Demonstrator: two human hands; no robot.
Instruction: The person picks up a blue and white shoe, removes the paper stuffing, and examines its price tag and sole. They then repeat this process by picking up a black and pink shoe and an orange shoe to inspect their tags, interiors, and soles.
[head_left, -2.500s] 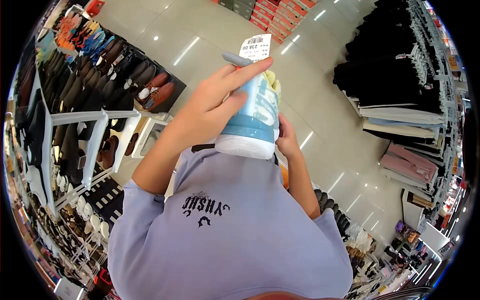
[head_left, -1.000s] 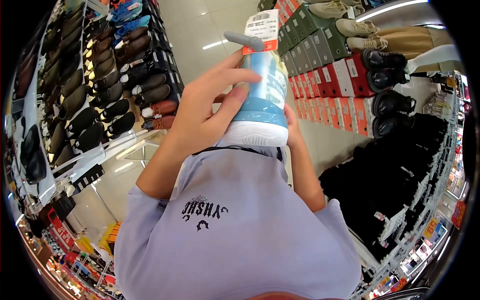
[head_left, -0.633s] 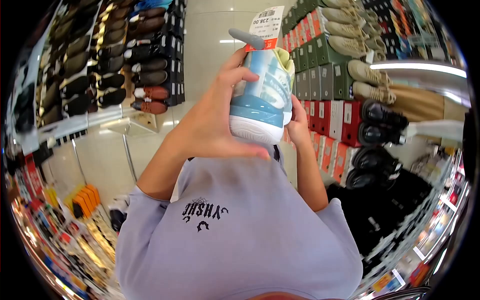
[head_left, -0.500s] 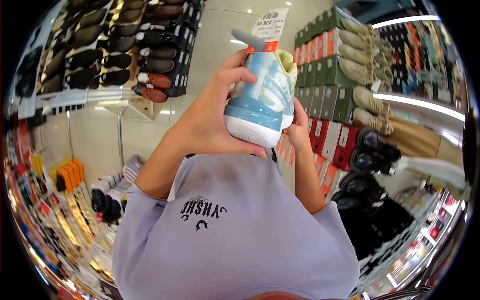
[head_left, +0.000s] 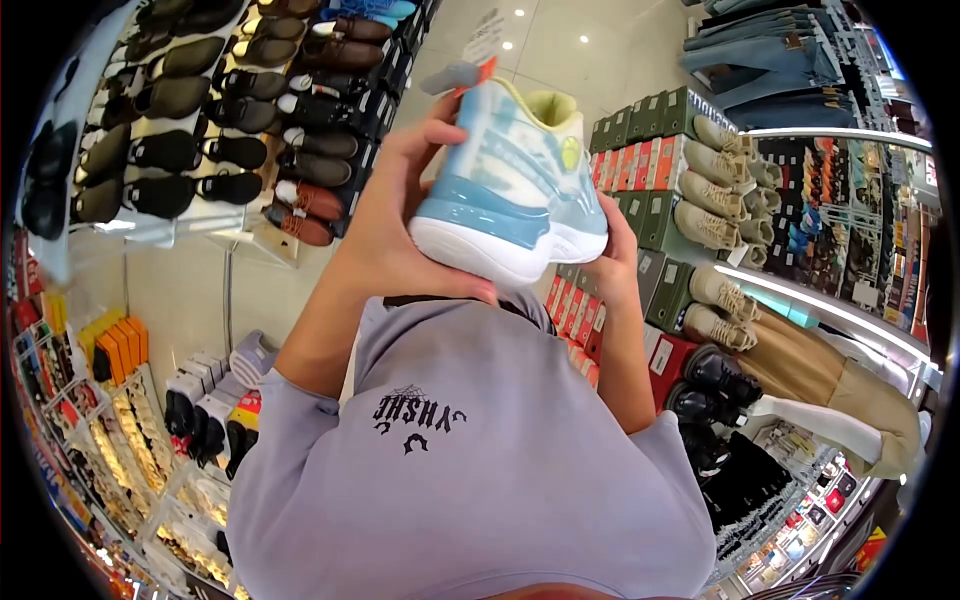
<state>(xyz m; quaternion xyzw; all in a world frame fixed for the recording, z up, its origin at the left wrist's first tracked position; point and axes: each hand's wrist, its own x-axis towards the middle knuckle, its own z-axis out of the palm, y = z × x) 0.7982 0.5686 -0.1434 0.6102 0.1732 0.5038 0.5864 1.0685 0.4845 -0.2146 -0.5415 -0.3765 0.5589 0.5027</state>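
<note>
Held up in front of my chest is a light blue and white sneaker point(head_left: 500, 185) with a pale yellow lining and a thick white sole. Wrapped round its left end is my left hand point(head_left: 395, 210), thumb under the sole and fingers at the upper. My right hand point(head_left: 618, 250) grips the other end low down; some of its fingers are hidden behind the shoe. A paper price tag point(head_left: 484, 38), blurred now, stands up from the top left beside a grey strip point(head_left: 455, 78).
Rows of dark shoes point(head_left: 165, 145) line a rack on the left. Stacked shoe boxes point(head_left: 640, 165) with beige shoes point(head_left: 715, 190) on them stand at the right. Folded jeans point(head_left: 770, 60) lie at the upper right. Black shoes point(head_left: 715, 380) sit lower right near mannequin legs in tan trousers point(head_left: 820, 370).
The sneaker has been turned so that more of its side shows, and it has come slightly left and nearer. Both hands keep hold. The view has shifted, showing more jeans.
</note>
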